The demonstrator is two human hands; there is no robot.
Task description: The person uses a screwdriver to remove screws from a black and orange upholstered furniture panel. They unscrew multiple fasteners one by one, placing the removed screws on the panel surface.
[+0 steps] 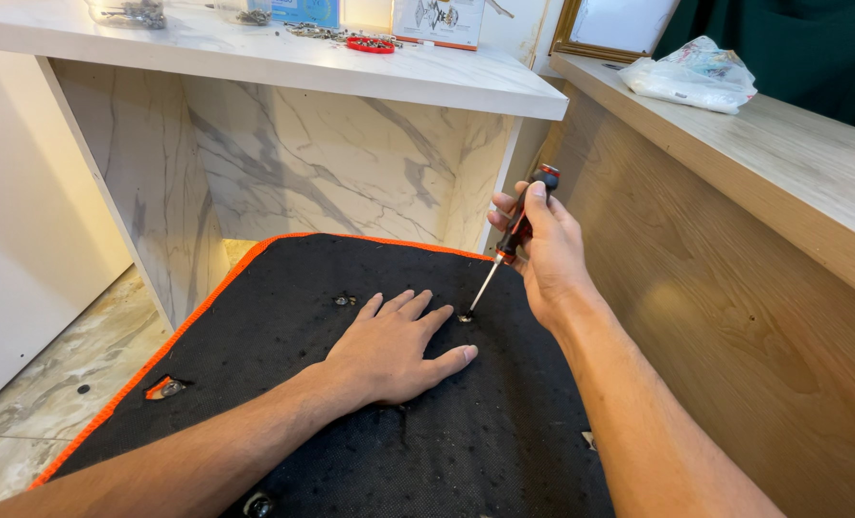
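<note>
Left hand: open, palm down, fingers spread and pressed flat on the black fabric panel, fingertips just beside the screw, holding nothing.

Right hand: closed around the screwdriver, fingers wrapped on the red-and-black handle, thumb laid along its top end.

Screwdriver: slim metal shaft, tilted, handle up and to the right, tip down and to the left, set on the small silver screw in the panel. Screw sits in the upper middle of the black surface, between the left fingertips and the right wrist.

Panel: black, coarse-woven, speckled with dust and lint, edged with an orange border along its left and far sides. Lies low in front of the white marble-pattern desk, far edge reaching under the desk opening. More metal fittings on it: one near the left fingertips, one by the orange edge at left, one at the bottom edge.

Left forearm: enters from the lower left, stretched across the panel, wrist flat. Right forearm: enters from the lower right, rising to a wrist bent forward over the screw, hand held well above the fabric.

Around: wooden counter at right, with a white plastic bag on top; small hardware and a red lid on the desk top; marble floor tiles at left.
</note>
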